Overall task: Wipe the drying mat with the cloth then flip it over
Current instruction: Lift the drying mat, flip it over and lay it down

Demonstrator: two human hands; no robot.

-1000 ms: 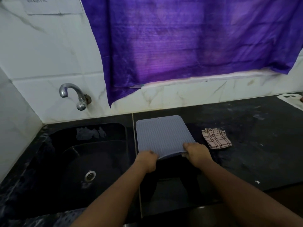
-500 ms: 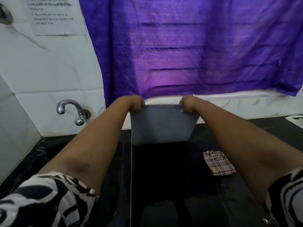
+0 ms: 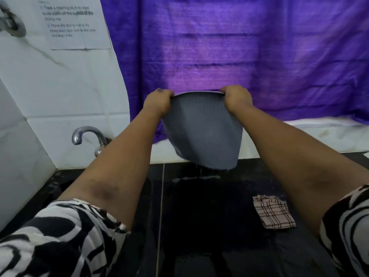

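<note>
The grey drying mat (image 3: 203, 132) hangs in the air in front of the purple curtain, bowed toward me, its lower edge clear of the black counter (image 3: 209, 226). My left hand (image 3: 158, 101) grips its upper left corner and my right hand (image 3: 236, 97) grips its upper right corner. The checked cloth (image 3: 272, 211) lies flat on the counter to the right, below my right forearm, touched by neither hand.
A metal tap (image 3: 87, 136) sticks out of the white tiled wall at the left, above the sink edge (image 3: 58, 180). A purple curtain (image 3: 259, 52) hangs behind the mat. A paper note (image 3: 73, 23) is stuck on the wall. A wet streak (image 3: 195, 178) marks the counter under the mat.
Both hands have lifted the mat off the counter by its near edge and raised it upright, then higher still. The cloth has stayed where it was.
</note>
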